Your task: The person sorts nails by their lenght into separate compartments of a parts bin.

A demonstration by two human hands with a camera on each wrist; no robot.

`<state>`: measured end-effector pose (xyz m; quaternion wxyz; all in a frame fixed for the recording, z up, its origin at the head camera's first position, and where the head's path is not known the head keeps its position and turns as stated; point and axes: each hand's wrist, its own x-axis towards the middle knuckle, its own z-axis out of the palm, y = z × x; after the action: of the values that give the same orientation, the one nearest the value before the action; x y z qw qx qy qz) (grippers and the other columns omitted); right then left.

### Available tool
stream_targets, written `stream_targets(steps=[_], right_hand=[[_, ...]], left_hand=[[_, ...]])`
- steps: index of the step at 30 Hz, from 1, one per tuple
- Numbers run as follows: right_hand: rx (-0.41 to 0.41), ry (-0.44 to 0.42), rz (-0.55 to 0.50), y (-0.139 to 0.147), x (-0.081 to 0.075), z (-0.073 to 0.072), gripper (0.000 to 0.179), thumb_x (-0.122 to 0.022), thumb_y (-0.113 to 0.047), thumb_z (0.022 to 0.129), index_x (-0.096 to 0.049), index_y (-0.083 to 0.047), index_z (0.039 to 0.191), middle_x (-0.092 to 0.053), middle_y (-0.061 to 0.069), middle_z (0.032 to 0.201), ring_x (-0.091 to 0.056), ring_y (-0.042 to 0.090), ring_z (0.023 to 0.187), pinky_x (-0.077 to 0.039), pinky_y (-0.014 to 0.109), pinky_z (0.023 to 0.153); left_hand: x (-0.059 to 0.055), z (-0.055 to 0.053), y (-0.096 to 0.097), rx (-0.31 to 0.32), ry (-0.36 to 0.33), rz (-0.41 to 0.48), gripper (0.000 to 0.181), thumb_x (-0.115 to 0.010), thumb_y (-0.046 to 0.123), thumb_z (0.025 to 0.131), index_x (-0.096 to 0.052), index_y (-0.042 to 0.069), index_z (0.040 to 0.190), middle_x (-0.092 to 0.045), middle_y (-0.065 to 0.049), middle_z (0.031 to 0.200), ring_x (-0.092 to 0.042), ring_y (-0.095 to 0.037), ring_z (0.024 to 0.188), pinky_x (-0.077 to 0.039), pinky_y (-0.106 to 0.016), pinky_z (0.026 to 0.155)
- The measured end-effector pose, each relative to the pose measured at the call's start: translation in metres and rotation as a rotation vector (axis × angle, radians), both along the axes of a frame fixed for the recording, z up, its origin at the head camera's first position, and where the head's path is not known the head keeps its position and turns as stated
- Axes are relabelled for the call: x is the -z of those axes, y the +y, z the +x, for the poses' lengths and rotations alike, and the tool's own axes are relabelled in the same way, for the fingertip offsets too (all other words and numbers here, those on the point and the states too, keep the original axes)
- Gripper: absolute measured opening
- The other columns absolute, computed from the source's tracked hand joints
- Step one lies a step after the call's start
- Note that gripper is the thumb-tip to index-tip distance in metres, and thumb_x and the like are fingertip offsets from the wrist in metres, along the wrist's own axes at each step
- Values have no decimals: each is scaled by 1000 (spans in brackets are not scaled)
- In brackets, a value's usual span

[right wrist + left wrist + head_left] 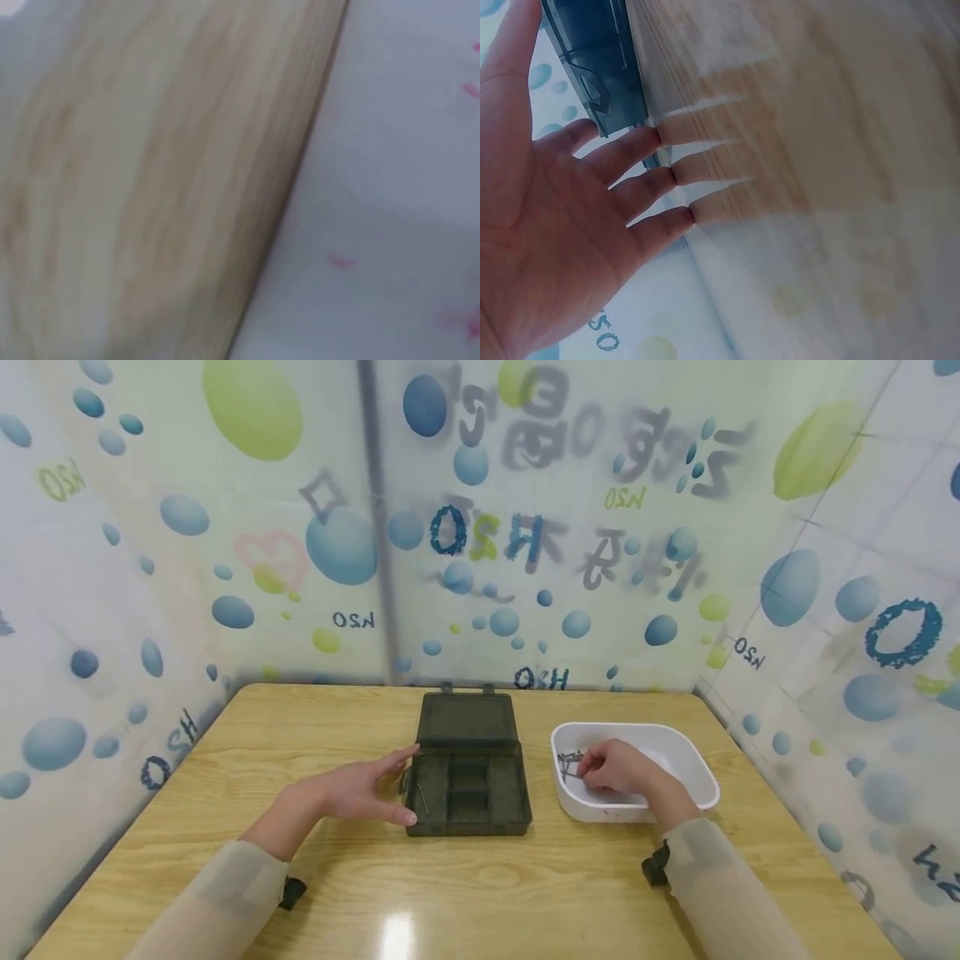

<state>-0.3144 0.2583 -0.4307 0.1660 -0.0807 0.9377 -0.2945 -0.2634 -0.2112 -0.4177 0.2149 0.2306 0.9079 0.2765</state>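
A dark see-through plastic organizer box (468,789) lies with its lid (467,718) swung back. One slim metal pin, like a nail or screw (422,797), leans in its left compartment. My left hand (348,789) is spread at the box's left side, thumb tip at the front corner and a fingertip near the hinge. In the left wrist view its fingers look straight and spread. My right hand (618,768) reaches into a white tub (690,768), fingers curled at several slim grey metal pieces like nails (567,764). I cannot tell whether it pinches one.
Both things stand on a wood-grain table (465,893). Patterned curtains (480,635) hang close behind it and along both sides. The right wrist view shows mainly blurred wood grain and the tub's white outer wall (390,187) with pink marks.
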Motion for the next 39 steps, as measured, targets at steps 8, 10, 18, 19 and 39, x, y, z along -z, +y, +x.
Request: stream_targets(steps=[8,10,18,19,39], right_hand=[[-74,48,78,-4,-6,5,10,-74,-8,96,-76,-15,103,-70,2,98,-61,20,92,-48,36,85],[-78,65,87,-2,-10,7,9,-74,-9,97,-77,-14,104,-72,2,100,-62,20,92,-49,36,85],[-70,173,13,4,-23,15,9,-75,-16,104,-79,-9,108,-75,3,103,-63,18,90,-53,35,83],[-68,177,-7,3,-24,16,11,-74,-17,105,-79,-9,110,-75,4,104,-64,17,89,-53,34,82],[-89,112,-499,-99,-59,33,26,-74,-27,108,-75,-6,124,-81,6,109,-74,27,77,-45,30,52]], left_hand=[[3,0,-3,-3,-3,0,122,-83,68,91,-10,26,179,-31,-20,179,-36,-42,164,-36,-65,126],[3,0,-3,-1,2,-1,122,-82,68,91,-10,25,179,-31,-21,179,-37,-43,163,-36,-66,126],[-1,-1,-1,-12,8,-5,123,-83,69,90,-10,27,179,-33,-21,178,-39,-44,162,-35,-67,126],[-1,-1,-1,-13,6,-5,123,-83,69,89,-10,27,179,-32,-21,178,-38,-44,162,-34,-67,126],[3,-1,-4,-26,10,-26,122,-82,73,88,-12,30,179,-36,-19,177,-43,-45,159,-36,-69,124]])
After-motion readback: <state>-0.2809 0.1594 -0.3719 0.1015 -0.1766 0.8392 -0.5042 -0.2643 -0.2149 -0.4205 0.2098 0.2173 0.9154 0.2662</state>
